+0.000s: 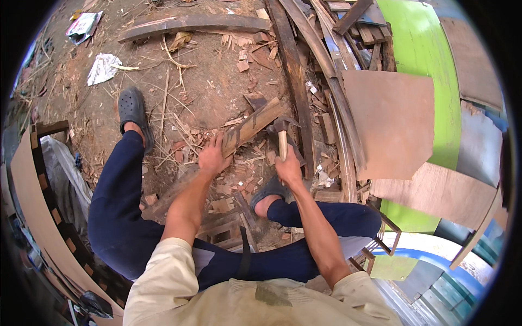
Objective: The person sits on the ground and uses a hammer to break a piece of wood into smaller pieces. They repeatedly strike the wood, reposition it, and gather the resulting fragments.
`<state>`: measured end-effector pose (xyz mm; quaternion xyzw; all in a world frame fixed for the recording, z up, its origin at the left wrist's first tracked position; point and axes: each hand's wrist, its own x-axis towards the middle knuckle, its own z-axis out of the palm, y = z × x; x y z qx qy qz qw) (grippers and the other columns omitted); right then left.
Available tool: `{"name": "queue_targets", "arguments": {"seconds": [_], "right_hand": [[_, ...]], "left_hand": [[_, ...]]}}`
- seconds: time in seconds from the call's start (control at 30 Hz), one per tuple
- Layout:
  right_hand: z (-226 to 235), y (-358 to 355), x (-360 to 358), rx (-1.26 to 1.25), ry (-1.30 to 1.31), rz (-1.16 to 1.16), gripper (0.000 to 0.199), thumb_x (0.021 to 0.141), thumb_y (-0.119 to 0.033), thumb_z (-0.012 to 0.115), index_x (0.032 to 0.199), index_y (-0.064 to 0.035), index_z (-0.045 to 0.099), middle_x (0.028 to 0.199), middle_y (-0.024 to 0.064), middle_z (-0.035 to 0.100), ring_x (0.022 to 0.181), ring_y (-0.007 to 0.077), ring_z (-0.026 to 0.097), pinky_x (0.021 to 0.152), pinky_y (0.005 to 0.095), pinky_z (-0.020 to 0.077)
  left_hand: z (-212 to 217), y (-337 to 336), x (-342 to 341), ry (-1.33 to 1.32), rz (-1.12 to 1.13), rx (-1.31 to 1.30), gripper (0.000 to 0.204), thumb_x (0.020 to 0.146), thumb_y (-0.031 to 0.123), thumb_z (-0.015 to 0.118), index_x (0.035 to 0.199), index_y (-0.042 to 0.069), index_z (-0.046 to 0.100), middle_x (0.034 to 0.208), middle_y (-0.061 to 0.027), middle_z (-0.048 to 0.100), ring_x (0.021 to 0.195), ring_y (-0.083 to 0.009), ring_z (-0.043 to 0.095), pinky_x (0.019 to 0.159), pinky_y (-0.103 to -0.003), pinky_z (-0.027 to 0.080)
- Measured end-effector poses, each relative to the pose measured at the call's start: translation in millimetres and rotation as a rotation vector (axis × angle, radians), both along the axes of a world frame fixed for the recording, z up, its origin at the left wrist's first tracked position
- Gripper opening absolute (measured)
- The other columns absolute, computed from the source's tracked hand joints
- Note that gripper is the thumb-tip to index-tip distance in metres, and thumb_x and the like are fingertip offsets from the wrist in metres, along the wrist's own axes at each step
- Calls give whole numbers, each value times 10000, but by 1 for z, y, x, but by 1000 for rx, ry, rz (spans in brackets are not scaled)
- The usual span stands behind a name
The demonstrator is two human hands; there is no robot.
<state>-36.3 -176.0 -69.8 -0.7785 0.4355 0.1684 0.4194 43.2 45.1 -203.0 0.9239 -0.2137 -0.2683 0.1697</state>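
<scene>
My left hand is closed around the lower end of a short, rough wooden block, which lies slanted from lower left to upper right. My right hand grips the pale wooden handle of a hammer. Its dark metal head is just right of the block; whether the two touch I cannot tell. Wood chips and splinters lie on the ground around both hands. My right shoe is below the hammer, and my left shoe stands farther out to the left.
A long dark beam runs just right of the hammer, with more planks beyond it. Brown plywood sheets lie at the right over a bright green panel. Another beam lies at the far side. A wooden frame stands at the left.
</scene>
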Motion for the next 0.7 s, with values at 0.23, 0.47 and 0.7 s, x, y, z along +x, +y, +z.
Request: {"name": "queue_targets", "arguments": {"seconds": [0.23,0.47,0.7], "right_hand": [[27,-24,14,-27,-225,-287,479,895,-155,603,1330,-43,440,698,165,627,443,245,604,400,389,467],[-8,-24,-14,248,34,-200,336,885,-68,568,1195,-8,454,654,48,497,410,154,481,335,318,389],[49,-49,-14,219,-168,-413,358,885,-53,594,1215,14,474,682,58,529,426,141,495,339,307,402]], "left_hand": [[2,0,8,-8,-17,-2,1011,746,424,761,1556,152,220,1225,-176,544,1090,-354,604,831,-471,542],[4,-3,6,-18,-36,12,1013,750,411,761,1558,139,214,1240,-189,545,1063,-362,622,821,-464,553],[8,1,6,-3,-27,12,1001,766,418,758,1560,144,214,1252,-196,561,1089,-368,622,837,-479,551]]}}
